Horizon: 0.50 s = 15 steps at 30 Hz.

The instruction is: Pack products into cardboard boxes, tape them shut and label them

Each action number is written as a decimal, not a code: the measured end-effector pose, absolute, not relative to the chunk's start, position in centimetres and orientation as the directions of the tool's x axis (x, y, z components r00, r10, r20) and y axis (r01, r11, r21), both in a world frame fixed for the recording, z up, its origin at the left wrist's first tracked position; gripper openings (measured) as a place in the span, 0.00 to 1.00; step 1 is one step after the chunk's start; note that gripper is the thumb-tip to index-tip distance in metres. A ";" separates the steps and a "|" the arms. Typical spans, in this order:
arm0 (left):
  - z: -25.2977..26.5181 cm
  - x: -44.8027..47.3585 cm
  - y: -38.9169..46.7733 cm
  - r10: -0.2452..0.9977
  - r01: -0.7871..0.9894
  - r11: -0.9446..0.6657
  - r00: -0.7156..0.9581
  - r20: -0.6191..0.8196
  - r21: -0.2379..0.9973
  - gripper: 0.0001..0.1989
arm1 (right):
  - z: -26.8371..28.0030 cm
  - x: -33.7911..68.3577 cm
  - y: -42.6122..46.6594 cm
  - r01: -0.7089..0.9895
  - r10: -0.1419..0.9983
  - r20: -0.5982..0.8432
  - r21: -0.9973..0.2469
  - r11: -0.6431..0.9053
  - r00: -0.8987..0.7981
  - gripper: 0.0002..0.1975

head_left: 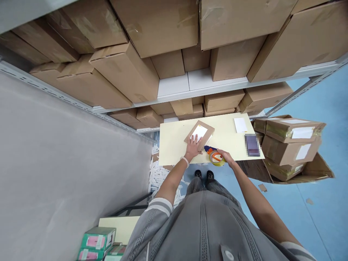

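I'm reading this as a stockroom with a packing station. I'm seeing metal shelving (217, 88) carrying rows of brown cartons (163, 32). A cream counter (174, 145) is standing right by it, holding a labelled parcel (208, 130), with a tape dispenser (209, 149) at its near edge. On my right, taped, labelled boxes (282, 150) are sitting stacked in a big open carton (324, 168). White paper strips (160, 174) are littering the blue floor (312, 221).
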<state>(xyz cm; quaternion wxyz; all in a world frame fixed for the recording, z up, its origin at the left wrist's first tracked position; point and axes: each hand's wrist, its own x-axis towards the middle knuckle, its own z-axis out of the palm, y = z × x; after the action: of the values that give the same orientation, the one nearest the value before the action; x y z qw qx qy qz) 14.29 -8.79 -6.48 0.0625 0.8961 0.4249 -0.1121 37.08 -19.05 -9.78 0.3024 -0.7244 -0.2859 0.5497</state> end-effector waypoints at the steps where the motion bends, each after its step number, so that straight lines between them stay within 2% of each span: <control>1: -6.4 14.1 -8.6 0.736 0.764 -0.644 0.628 -0.252 0.023 0.57 | -9.7 37.6 -18.5 0.110 0.759 -0.614 -0.757 -0.644 0.217 0.25; 5: -6.4 13.8 -7.5 0.684 0.724 -0.688 0.664 -0.301 0.034 0.60 | -9.0 39.5 -15.9 0.184 0.796 -0.576 -0.775 -0.604 0.185 0.20; 8: -6.7 13.9 -7.1 0.662 0.714 -0.700 0.659 -0.358 0.020 0.66 | -7.9 40.6 -13.1 0.363 0.836 -0.537 -0.761 -0.538 0.113 0.17; 12: -7.3 14.1 -7.2 0.689 0.749 -0.661 0.627 -0.364 0.040 0.65 | -6.1 39.4 -9.5 0.693 0.870 -0.487 -0.654 -0.303 -0.079 0.14; 15: -7.5 14.2 -7.2 0.714 0.771 -0.633 0.617 -0.330 0.071 0.59 | -5.9 36.0 -9.3 0.795 0.841 -0.479 -0.598 -0.102 -0.252 0.12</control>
<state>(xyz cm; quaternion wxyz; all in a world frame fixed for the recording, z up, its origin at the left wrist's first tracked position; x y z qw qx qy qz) 14.21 -7.24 -7.50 0.1036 0.8931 0.4158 -0.1366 36.04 -9.29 -5.88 0.0273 -0.6109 -0.6695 0.4218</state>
